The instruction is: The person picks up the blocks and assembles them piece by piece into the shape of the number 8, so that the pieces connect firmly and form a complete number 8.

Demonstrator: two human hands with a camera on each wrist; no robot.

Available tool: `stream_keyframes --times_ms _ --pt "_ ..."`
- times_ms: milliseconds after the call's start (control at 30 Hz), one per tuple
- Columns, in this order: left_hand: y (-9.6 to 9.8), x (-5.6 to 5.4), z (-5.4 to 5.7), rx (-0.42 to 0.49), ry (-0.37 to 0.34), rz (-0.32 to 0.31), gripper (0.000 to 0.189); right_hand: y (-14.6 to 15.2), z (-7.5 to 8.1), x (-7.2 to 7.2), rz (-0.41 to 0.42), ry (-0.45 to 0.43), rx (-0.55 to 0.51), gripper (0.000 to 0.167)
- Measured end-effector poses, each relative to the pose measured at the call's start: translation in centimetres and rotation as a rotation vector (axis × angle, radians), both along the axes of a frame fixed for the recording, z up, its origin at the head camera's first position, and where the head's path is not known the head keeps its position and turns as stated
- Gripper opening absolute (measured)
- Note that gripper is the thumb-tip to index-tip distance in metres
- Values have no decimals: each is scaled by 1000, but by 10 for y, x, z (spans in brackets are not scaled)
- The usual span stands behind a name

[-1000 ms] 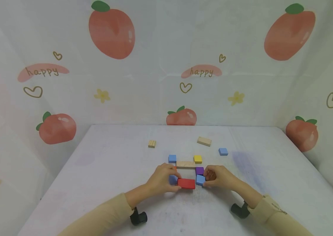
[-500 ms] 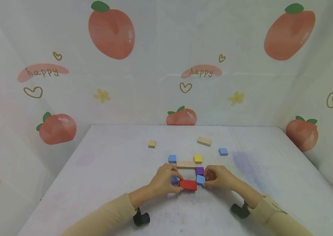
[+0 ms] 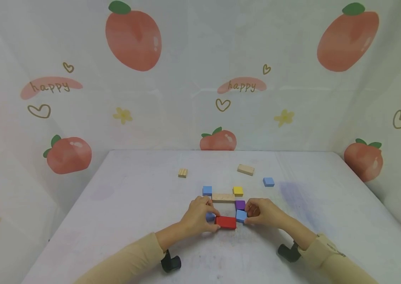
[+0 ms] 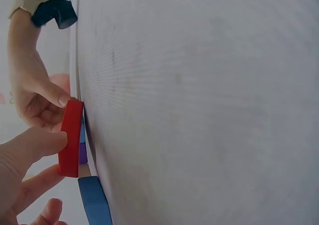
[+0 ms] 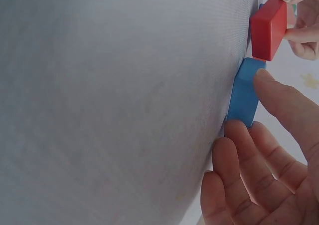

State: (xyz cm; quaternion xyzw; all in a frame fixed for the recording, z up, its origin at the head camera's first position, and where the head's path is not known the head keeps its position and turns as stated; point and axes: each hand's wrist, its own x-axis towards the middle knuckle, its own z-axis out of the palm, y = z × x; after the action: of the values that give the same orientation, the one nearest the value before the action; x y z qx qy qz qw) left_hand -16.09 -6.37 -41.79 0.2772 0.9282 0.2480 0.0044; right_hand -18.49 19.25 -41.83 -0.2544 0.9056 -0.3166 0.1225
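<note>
My left hand (image 3: 197, 215) pinches the left end of a red rectangular block (image 3: 225, 223) between thumb and fingers. In the left wrist view the thumb lies on the red block's face. A blue block (image 3: 241, 216) stands at its right end, and my right hand (image 3: 263, 213) holds this one with thumb and fingertips. Behind it sits a purple block (image 3: 240, 205). Another blue block (image 3: 209, 216) shows partly behind the left fingers. Across the far side lies a plain wooden plank (image 3: 223, 198), with a blue cube (image 3: 207, 191) and a yellow block (image 3: 238, 191) at its far corners.
Farther back on the white tabletop (image 3: 133, 185) lie a small ridged wooden block (image 3: 183, 173), a plain wooden block (image 3: 246, 169) and a loose blue block (image 3: 268, 182). A printed curtain (image 3: 186, 79) rises behind the table's far edge.
My left hand has shifted the red block a little to the right and toward me, up to the right-hand blue block. The right hand stays at its blue block.
</note>
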Motion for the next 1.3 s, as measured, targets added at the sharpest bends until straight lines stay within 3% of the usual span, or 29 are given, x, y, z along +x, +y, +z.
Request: stream_keyframes --times_ms 1000,1300 --pt "3 0 -2 -125 7 26 26 0 0 0 2 4 -1 28" --pt "3 1 0 -121 -1 23 28 -1 0 0 -6 -7 8 28"
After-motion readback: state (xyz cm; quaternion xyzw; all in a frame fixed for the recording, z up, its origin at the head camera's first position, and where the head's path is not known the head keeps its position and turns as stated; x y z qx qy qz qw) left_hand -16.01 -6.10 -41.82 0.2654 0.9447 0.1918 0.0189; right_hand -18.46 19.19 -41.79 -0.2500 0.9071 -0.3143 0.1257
